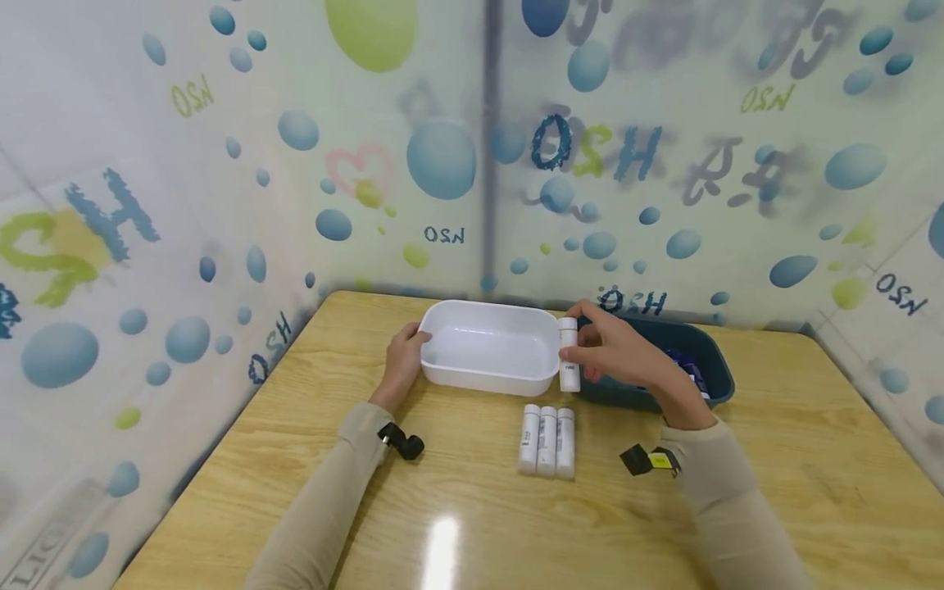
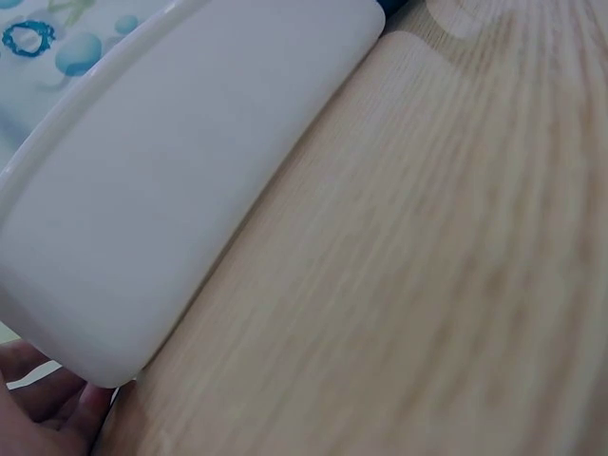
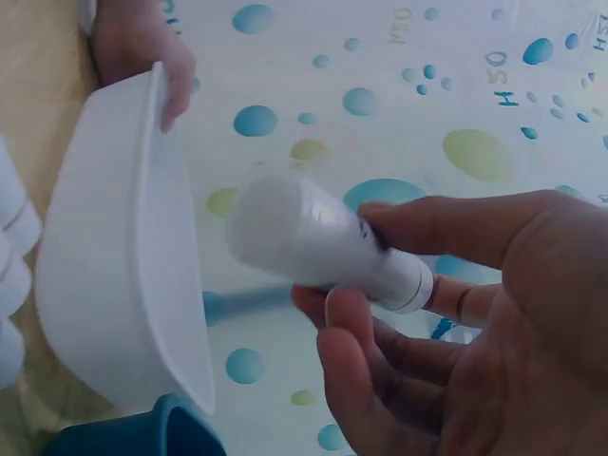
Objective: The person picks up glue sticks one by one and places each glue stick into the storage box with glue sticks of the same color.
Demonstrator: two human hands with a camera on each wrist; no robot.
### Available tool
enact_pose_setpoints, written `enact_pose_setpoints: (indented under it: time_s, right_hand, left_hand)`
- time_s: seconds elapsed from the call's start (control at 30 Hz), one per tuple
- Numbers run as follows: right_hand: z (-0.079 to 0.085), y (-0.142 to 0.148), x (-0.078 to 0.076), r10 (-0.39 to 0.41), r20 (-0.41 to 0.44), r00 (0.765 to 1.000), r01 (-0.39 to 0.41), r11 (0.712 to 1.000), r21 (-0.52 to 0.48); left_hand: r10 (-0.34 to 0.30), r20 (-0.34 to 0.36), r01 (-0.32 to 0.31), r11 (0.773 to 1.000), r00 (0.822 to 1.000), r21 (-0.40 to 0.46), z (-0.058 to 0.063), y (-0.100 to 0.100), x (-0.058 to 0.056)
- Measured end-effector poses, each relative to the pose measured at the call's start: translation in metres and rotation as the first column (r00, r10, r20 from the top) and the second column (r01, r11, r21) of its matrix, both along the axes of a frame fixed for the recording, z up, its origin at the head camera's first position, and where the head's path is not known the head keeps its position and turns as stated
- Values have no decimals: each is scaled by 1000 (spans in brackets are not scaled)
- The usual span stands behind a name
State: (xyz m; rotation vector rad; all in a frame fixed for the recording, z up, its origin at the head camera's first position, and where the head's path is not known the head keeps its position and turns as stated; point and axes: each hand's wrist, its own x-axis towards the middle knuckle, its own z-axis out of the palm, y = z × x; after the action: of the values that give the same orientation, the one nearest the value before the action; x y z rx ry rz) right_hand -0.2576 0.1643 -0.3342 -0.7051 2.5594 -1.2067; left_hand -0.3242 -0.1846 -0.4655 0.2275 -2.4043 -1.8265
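The step in hand appears to be the handling of one small white plastic bottle with a cylindrical body and cap (image 1: pixel 569 373), held up at the right end of a basin. At the left, a person's left hand (image 1: pixel 402 358) grips the near end of a glossy white rectangular basin with rounded corners (image 1: pixel 487 380), thumb over the rim and fingers curled around the outside, which seems meant to steady it. The basin sits on a pale wood-grain table (image 1: pixel 258 492), and nothing shows inside it.

In front of the basin's right end, three similar white capped bottles (image 1: pixel 546 442) stand upright side by side. Just beyond the basin's right rim is the held bottle, well apart from the left hand and pinched between the thumb and fingers of the right hand (image 1: pixel 619 348), cap upward, with dark print on its side.

Behind that hand, at the far right, is a dark teal rectangular plastic bin (image 1: pixel 627 395); some dark blue items (image 1: pixel 689 369) lie in it, though the arm covers too much to say what they are. The next move would likely call for a firm pinch, with the bottle's base kept clear of the basin's rim.
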Motion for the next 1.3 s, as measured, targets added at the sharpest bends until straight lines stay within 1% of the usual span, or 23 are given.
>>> enact_pose_setpoints:
  time_s: [0.13, 0.23, 0.47, 0.6, 0.7, 0.8, 0.87, 1.03, 1.17, 1.3]
  right_hand:
    - [7, -3, -3, -24, -30, 999, 24, 1000, 4]
    - [6, -1, -6, -30, -32, 999, 30, 999, 11]
    - [-2, 6, -15, -56, -45, 997, 57, 998, 24]
    - [-8, 8, -21, -59, -29, 998, 60, 998, 32]
    - [-11, 7, -25, -68, -8, 998, 68, 996, 64]
    - [-15, 6, -27, -80, 2, 997, 79, 990, 117]
    - [-16, 6, -29, -82, 7, 997, 80, 986, 149]
    - [-20, 5, -30, -73, 17, 997, 68, 979, 194]
    - [-25, 5, -29, -70, 20, 997, 64, 975, 212]
    - [-30, 4, -28, -57, 19, 998, 52, 978, 203]
  left_hand:
    - [-1, -10, 1, 1000, 1000, 0, 0, 1, 0]
    - [-3, -8, 3, 1000, 1000, 6, 0, 2, 0]
    - [-5, -11, 6, 1000, 1000, 13, 2, -1, 0]
    - [0, -7, 1, 1000, 1000, 11, 1, -4, 2]
    - [6, -1, -6, 1000, 1000, 14, 1, -7, 3]
    - [12, -3, -12, 1000, 1000, 15, 1, -8, 4]
    - [13, -6, -13, 1000, 1000, 16, 2, -7, 4]
    - [4, -8, -4, 1000, 1000, 21, 3, -4, 2]
    - [0, -10, 0, 1000, 1000, 17, 1, -2, 0]
    - [0, -10, 1, 1000, 1000, 15, -1, -1, -1]
